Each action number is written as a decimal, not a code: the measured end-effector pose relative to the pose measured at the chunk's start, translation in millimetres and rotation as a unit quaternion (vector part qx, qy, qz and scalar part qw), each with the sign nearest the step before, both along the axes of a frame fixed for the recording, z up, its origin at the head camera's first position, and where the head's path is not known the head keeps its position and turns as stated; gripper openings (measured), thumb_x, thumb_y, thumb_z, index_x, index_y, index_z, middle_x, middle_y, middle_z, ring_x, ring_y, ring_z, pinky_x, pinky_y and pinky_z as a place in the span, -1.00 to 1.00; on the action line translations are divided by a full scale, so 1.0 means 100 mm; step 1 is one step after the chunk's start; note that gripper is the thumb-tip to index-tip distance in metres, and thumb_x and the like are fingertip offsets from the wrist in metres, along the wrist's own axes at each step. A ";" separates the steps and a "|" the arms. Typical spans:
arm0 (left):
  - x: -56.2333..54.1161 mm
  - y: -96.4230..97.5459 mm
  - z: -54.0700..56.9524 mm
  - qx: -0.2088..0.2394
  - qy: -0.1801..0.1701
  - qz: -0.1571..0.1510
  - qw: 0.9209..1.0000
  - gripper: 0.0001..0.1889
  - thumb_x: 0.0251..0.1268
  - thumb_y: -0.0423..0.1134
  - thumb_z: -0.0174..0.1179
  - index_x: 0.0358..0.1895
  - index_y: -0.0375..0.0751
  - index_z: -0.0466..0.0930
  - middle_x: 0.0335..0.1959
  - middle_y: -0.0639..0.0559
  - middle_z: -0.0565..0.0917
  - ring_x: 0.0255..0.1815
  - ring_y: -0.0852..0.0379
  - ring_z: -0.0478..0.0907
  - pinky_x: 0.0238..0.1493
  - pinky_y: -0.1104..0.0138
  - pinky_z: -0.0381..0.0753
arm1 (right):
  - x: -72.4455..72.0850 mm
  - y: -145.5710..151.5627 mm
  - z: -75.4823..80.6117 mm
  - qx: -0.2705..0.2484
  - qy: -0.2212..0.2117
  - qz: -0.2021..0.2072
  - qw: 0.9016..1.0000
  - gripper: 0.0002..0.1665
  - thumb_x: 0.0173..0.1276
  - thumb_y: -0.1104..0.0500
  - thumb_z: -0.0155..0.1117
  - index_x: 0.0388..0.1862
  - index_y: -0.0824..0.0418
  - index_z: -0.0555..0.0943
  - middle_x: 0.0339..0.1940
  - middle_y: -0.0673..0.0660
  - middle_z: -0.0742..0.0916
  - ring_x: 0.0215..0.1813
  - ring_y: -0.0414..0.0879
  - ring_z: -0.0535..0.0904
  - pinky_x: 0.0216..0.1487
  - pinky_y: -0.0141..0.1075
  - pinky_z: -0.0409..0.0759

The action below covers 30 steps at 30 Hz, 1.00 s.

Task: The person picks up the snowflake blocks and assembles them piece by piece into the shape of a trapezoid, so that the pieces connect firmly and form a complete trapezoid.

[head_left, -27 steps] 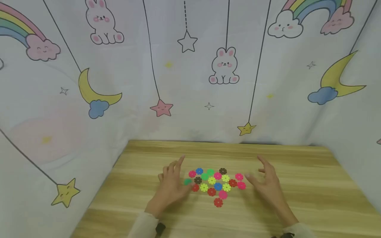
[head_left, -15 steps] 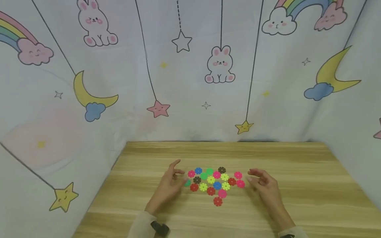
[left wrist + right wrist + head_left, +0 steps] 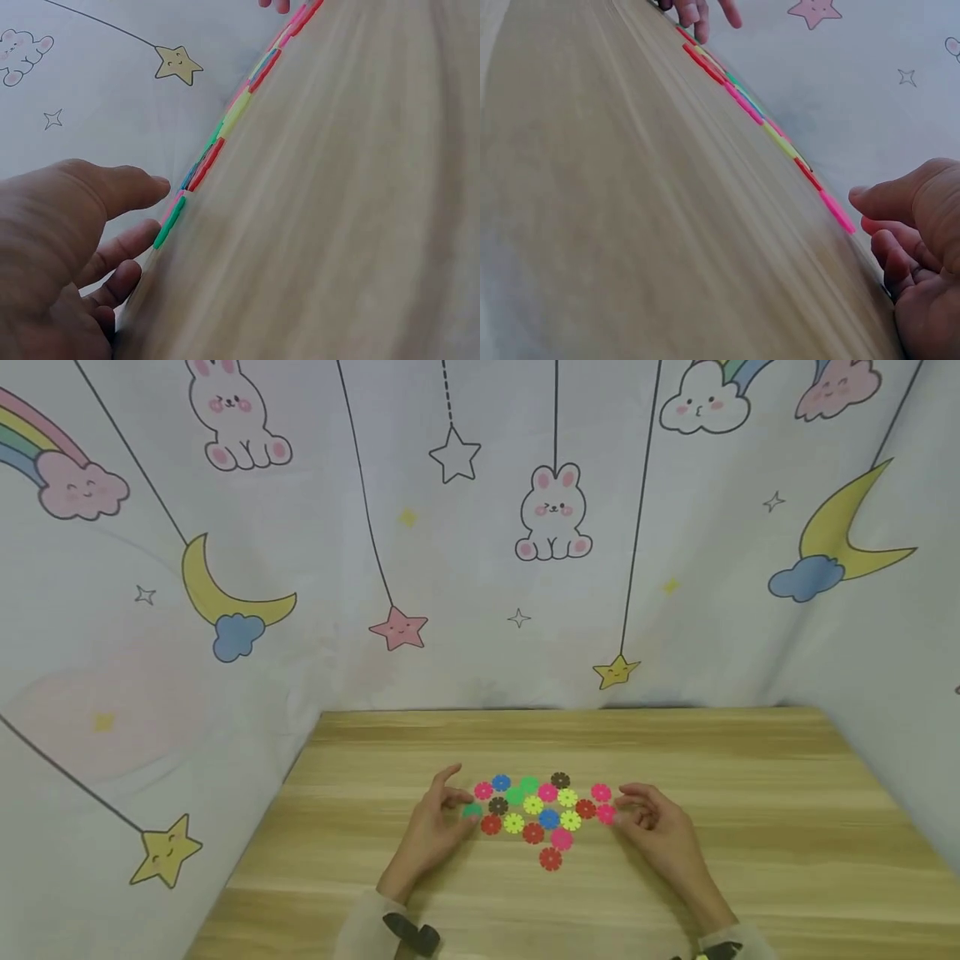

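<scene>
Several notched, flower-shaped plastic discs lie flat in a loose group mid-table in the head view, among them a blue disc and a red disc. At the group's left edge, my left hand is beside a green disc; its fingertips are very near the rim in the left wrist view, and whether they touch cannot be told. On the opposite side, my right hand has loosely bent fingers beside a pink disc. In the right wrist view its thumb stands apart from the pink edge. Neither hand holds anything.
The wooden table ends at a white curtain printed with rabbits, moons and stars. Dark bands circle both wrists, such as the left wristband.
Both hands have come inward and closer to the sides of the disc group, their spread fingers bending more. The discs look unmoved; the head view has shifted slightly.
</scene>
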State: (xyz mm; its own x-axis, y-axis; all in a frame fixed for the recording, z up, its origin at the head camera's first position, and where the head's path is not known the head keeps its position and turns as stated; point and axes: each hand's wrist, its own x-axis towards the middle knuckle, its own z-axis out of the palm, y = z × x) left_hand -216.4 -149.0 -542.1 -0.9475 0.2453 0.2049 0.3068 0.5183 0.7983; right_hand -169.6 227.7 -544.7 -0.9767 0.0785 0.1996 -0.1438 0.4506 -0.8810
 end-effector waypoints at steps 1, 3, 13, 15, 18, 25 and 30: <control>0.00 0.00 0.00 0.001 0.001 0.000 1.000 -0.12 0.35 -0.27 0.48 0.66 -0.09 0.20 0.09 -0.02 0.81 0.19 -0.05 0.65 0.35 -0.07 0.56 | 0.00 -0.01 0.00 0.010 0.001 -0.002 1.000 -0.43 0.33 0.21 0.60 0.28 0.27 0.65 0.05 0.23 0.85 -0.28 -0.34 0.61 -0.26 -0.45 0.66; 0.01 -0.01 0.00 0.002 0.003 0.001 1.000 -0.13 0.34 -0.29 0.48 0.65 -0.13 0.22 0.08 -0.04 0.81 0.18 -0.07 0.66 0.34 -0.09 0.56 | 0.00 -0.04 -0.02 0.030 0.001 -0.008 1.000 -0.43 0.33 0.18 0.61 0.28 0.25 0.65 0.03 0.18 0.86 -0.30 -0.34 0.61 -0.27 -0.44 0.66; -0.01 0.03 -0.02 0.001 0.028 0.002 1.000 -0.17 0.30 -0.43 0.47 0.61 -0.23 0.28 0.01 -0.08 0.82 0.13 -0.11 0.69 0.29 -0.02 0.62 | -0.03 -0.15 0.03 0.060 0.000 -0.032 0.998 -0.42 0.29 0.18 0.65 0.26 0.24 0.67 0.00 0.17 0.89 -0.33 -0.34 0.57 -0.29 -0.45 0.59; -0.01 0.05 -0.02 0.004 0.026 0.004 1.000 -0.16 0.29 -0.44 0.46 0.61 -0.23 0.27 0.01 -0.08 0.82 0.14 -0.11 0.68 0.29 -0.02 0.61 | -0.04 -0.15 0.04 0.061 -0.004 -0.033 0.998 -0.42 0.30 0.19 0.65 0.27 0.22 0.67 0.01 0.17 0.89 -0.33 -0.35 0.57 -0.29 -0.45 0.59; -0.01 0.06 -0.01 0.006 0.019 0.012 1.000 -0.13 0.27 -0.47 0.46 0.62 -0.17 0.26 0.00 -0.05 0.79 0.12 -0.06 0.67 0.29 0.01 0.60 | -0.04 -0.15 0.04 0.060 -0.005 -0.031 0.998 -0.42 0.30 0.20 0.63 0.28 0.19 0.67 0.02 0.16 0.89 -0.31 -0.35 0.58 -0.28 -0.45 0.59; -0.03 0.07 -0.02 0.041 0.012 0.008 0.999 -0.11 0.25 -0.57 0.42 0.63 -0.12 0.27 -0.02 -0.08 0.71 -0.02 0.04 0.72 0.15 0.23 0.71 | -0.03 -0.15 0.03 0.055 0.007 -0.028 0.998 -0.42 0.30 0.30 0.60 0.30 0.17 0.67 -0.01 0.12 0.87 -0.16 -0.24 0.67 -0.17 -0.45 0.65; -0.02 0.06 -0.02 0.065 -0.010 0.025 0.998 -0.16 0.26 -0.54 0.45 0.59 -0.02 0.36 -0.03 -0.07 0.77 -0.14 0.14 0.77 -0.01 0.37 0.74 | -0.03 -0.15 0.03 0.032 0.011 -0.029 0.999 -0.40 0.27 0.34 0.60 0.29 0.18 0.66 -0.03 0.15 0.84 -0.09 -0.17 0.73 -0.11 -0.45 0.71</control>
